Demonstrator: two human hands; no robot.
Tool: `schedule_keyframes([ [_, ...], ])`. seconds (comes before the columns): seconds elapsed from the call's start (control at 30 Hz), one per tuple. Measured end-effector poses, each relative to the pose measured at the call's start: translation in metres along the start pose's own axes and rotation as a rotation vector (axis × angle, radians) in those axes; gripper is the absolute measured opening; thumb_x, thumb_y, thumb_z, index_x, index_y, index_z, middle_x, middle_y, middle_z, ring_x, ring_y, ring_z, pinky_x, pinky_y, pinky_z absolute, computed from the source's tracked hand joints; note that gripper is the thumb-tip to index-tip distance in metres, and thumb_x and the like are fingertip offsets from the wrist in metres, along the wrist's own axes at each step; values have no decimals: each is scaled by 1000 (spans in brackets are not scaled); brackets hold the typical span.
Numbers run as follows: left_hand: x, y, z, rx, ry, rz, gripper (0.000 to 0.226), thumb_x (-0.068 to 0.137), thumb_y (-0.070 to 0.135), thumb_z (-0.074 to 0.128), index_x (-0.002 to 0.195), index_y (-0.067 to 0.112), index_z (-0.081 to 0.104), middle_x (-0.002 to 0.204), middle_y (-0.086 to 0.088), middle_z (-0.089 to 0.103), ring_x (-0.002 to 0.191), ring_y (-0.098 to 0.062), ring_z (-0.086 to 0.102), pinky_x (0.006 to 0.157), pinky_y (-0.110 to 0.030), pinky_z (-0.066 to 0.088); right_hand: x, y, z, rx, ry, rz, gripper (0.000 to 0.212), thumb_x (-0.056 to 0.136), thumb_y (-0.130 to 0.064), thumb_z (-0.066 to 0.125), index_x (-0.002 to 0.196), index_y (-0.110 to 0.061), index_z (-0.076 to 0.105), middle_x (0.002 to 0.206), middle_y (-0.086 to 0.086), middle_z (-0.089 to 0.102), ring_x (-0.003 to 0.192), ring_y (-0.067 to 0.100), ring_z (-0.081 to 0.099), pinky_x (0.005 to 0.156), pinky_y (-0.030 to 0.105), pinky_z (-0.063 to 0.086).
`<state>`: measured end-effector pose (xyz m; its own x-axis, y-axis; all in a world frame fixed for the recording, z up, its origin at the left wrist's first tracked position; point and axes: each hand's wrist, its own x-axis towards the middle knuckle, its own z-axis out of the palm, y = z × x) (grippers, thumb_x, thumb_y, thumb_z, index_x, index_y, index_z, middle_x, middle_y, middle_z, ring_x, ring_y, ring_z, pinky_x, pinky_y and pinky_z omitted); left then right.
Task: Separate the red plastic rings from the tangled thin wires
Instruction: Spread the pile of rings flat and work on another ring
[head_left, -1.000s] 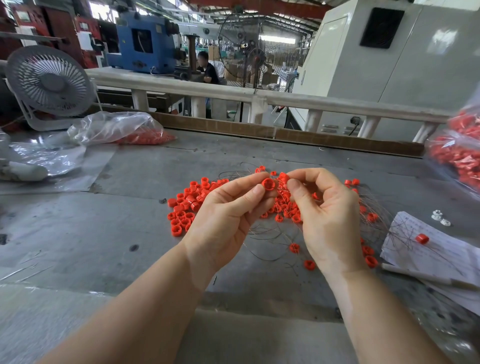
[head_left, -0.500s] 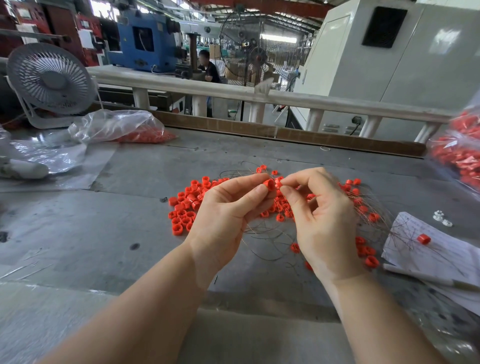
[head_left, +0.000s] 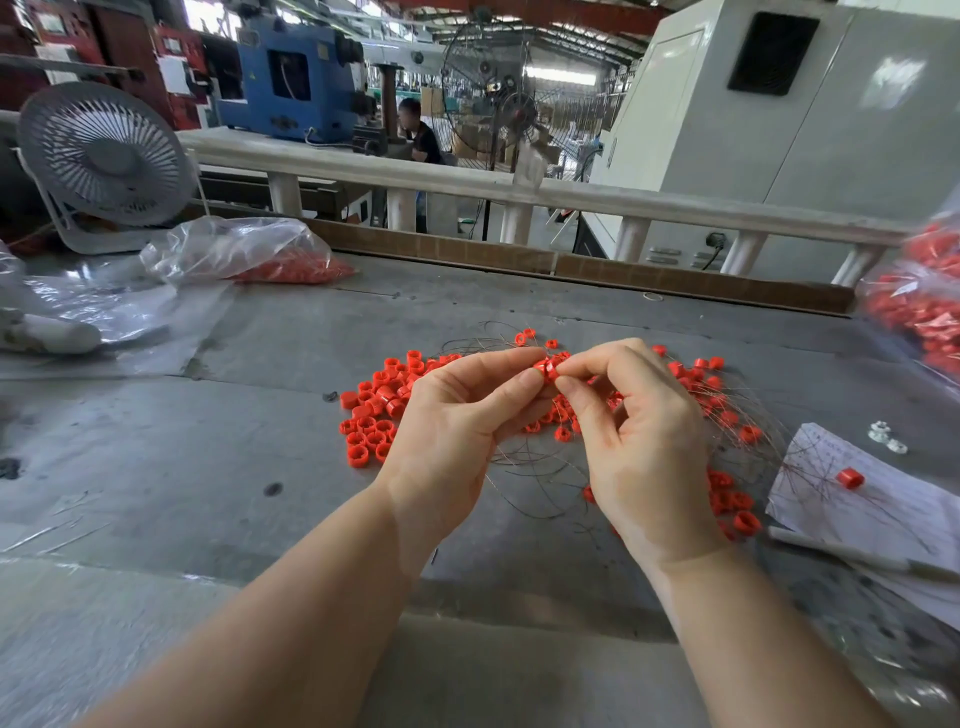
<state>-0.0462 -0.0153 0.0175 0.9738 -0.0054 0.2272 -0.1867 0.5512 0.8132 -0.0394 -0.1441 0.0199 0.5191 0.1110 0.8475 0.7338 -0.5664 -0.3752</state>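
Observation:
My left hand (head_left: 457, 421) and my right hand (head_left: 639, 441) meet above the grey table (head_left: 208, 467), both pinching one red plastic ring (head_left: 545, 370) between thumb and forefinger. Below and behind them lies a tangle of thin wires (head_left: 540, 467) with several red rings still threaded on it (head_left: 727, 415). A pile of loose red rings (head_left: 374, 415) sits to the left of my left hand. More rings (head_left: 737, 512) lie by my right wrist.
A clear bag with red rings (head_left: 249, 254) lies at the back left beside a white fan (head_left: 104, 156). Another bag of red rings (head_left: 919, 312) sits at the right edge. A paper sheet (head_left: 883, 514) carries one ring (head_left: 850, 478); a pen (head_left: 857, 553) lies below it.
My two hands have drawn closer together, and the ring between the fingertips is now pinched from both sides. The piles on the table have not moved.

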Motion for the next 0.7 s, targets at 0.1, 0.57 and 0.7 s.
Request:
schedule_keyframes([
  [0.1, 0, 0, 0, 13, -1, 7, 17, 65, 10, 66, 76, 14, 77, 80, -4, 74, 77, -12, 70, 68, -19, 55, 0, 0, 0, -18, -10, -12, 5, 85, -4, 63, 81, -2, 65, 81, 4, 61, 77, 16, 58, 69, 27, 48],
  [0.57, 0, -1, 1, 35, 10, -21, 17, 65, 10, 63, 75, 13, 77, 78, -5, 74, 72, -10, 69, 66, -17, 55, -2, 1, 2, -35, 8, -63, 7, 83, 1, 64, 77, -1, 65, 78, 6, 62, 75, 19, 59, 68, 33, 49],
  [0.7, -1, 0, 0, 20, 7, -47, 17, 66, 9, 63, 74, 12, 77, 77, -6, 73, 69, -11, 69, 64, -17, 55, -2, 1, 2, -40, 12, -73, 7, 84, 0, 63, 77, 0, 65, 78, 6, 62, 75, 20, 59, 68, 33, 49],
])
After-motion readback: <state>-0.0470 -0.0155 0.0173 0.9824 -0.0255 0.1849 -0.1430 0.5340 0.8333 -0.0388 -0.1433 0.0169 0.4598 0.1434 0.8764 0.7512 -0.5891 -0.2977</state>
